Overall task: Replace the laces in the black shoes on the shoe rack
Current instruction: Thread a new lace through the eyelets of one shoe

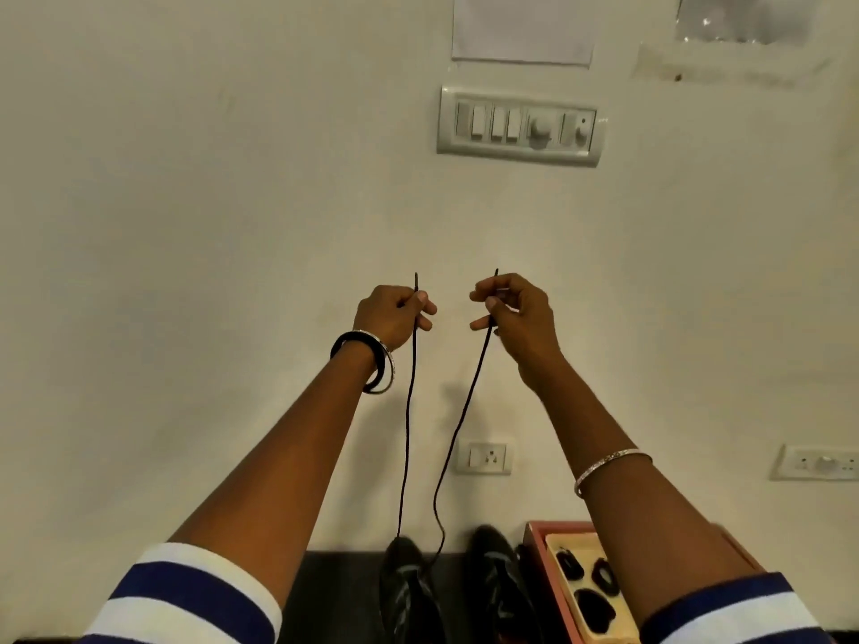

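Left hand (395,313): pinches one end of the black lace (408,425).
Right hand (516,313): pinches the other end.
Lace: hangs to the left black shoe (404,583).

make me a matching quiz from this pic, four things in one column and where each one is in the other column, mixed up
Things
1. wall socket
2. switch panel
3. pink box
4. black lace

Places
A. one end pinched in the left hand, the other in the right hand
B. right of the black shoes
C. highest up, above both hands
D. lower than the hands, higher than the shoes

Pairs: 1-D, 2-C, 3-B, 4-A
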